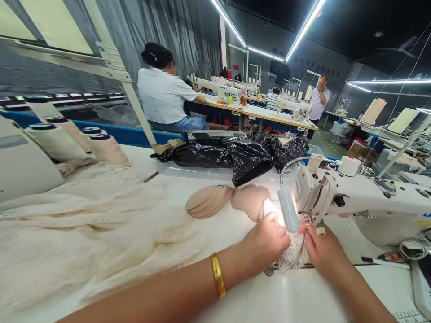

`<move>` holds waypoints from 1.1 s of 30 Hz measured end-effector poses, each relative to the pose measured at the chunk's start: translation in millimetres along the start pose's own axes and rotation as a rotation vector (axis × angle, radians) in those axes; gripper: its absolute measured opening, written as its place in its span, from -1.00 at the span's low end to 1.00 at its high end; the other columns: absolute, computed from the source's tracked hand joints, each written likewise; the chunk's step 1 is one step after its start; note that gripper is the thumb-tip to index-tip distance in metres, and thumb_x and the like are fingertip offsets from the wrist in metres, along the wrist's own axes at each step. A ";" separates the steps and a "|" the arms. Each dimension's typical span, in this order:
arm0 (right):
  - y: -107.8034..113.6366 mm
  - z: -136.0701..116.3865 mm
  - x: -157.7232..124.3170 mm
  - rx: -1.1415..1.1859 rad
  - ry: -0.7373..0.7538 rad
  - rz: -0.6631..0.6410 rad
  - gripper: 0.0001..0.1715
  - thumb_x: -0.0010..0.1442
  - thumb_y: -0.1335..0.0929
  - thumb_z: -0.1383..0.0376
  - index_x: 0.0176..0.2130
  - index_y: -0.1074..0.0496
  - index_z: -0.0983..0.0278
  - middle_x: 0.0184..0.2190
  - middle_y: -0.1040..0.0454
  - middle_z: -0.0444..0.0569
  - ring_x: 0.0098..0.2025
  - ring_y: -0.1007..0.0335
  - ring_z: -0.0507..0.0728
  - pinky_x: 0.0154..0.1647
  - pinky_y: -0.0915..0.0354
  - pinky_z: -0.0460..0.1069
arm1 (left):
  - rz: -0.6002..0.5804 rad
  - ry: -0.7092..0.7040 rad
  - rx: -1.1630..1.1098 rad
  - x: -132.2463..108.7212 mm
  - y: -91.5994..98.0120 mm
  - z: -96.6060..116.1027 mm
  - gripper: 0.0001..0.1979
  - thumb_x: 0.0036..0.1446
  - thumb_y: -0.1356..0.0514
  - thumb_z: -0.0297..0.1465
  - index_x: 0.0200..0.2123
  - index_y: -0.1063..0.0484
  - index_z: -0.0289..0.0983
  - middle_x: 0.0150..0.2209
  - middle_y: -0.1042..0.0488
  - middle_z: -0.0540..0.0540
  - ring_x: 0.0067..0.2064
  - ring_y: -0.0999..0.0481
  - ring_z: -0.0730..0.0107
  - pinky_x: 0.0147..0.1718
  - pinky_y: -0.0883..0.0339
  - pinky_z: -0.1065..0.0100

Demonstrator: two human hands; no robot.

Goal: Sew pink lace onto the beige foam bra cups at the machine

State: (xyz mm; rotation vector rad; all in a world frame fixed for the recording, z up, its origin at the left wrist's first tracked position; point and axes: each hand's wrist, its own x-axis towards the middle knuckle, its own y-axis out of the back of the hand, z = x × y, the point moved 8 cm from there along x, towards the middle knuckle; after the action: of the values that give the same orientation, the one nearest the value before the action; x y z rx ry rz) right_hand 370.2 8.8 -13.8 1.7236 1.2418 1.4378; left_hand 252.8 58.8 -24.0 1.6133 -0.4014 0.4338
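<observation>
A white lace piece with fringe (293, 255) lies under the needle area of a white sewing machine (357, 193). My left hand (267, 242), with a gold bracelet (218, 274) at the wrist, is closed on its left edge, the fingers curled. On the other side my right hand (323, 249) pinches the lace close to the presser foot, which is partly hidden. A small gooseneck lamp (288, 210) hangs between my hands and lights the spot. Beige oval pads (210, 202) are fanned in a stack beyond my left hand, with more beige pads (249, 201) beside them.
Cream lace fabric (77, 242) is heaped over the left of the table. Black plastic bags (232, 157) lie in a clear tray at the back. Thread cones (55, 141) stand at left. A pen (385, 263) lies right. A co-worker (164, 94) sits at another machine.
</observation>
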 end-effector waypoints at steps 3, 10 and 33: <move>-4.0 3.3 -0.9 0.028 -0.055 -0.053 -0.65 0.37 -0.15 0.40 -0.11 -0.48 0.23 -0.12 -0.63 0.04 -0.12 -0.54 0.26 -0.16 -0.46 0.11 | -0.029 0.012 0.027 0.2 0.3 -1.1 -0.79 0.07 -0.18 -0.65 -0.47 -0.32 -0.25 -0.49 -0.39 -0.07 -0.36 -0.39 0.26 -0.16 -0.34 0.09; -5.7 -1.5 -9.4 -0.003 0.026 -0.054 -0.63 0.36 -0.15 0.44 0.02 -0.41 0.24 -0.13 -0.60 0.08 -0.16 -0.50 0.27 -0.23 -0.43 0.12 | -0.242 0.152 -0.101 -0.6 26.5 -10.7 -0.83 0.01 -0.24 -0.54 -0.51 -0.30 -0.25 -0.42 -0.44 -0.06 -0.29 -0.41 0.23 -0.15 -0.31 0.15; -6.7 -30.0 -10.0 -0.029 0.313 0.035 -0.52 0.25 -0.22 0.63 -0.04 -0.44 0.18 -0.08 -0.63 -0.08 0.03 -0.46 0.21 -0.15 -0.29 0.03 | -0.228 0.038 -0.026 -11.6 22.0 -6.0 -0.82 -0.02 -0.20 -0.63 -0.38 -0.35 -0.25 -0.33 -0.48 -0.06 -0.30 -0.43 0.23 -0.29 -0.15 0.16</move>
State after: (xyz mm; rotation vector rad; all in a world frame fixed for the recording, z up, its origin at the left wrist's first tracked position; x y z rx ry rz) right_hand 339.7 -1.5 -16.1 1.5494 1.3460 1.7884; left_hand 231.5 63.0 -10.4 1.6020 -0.1899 0.2844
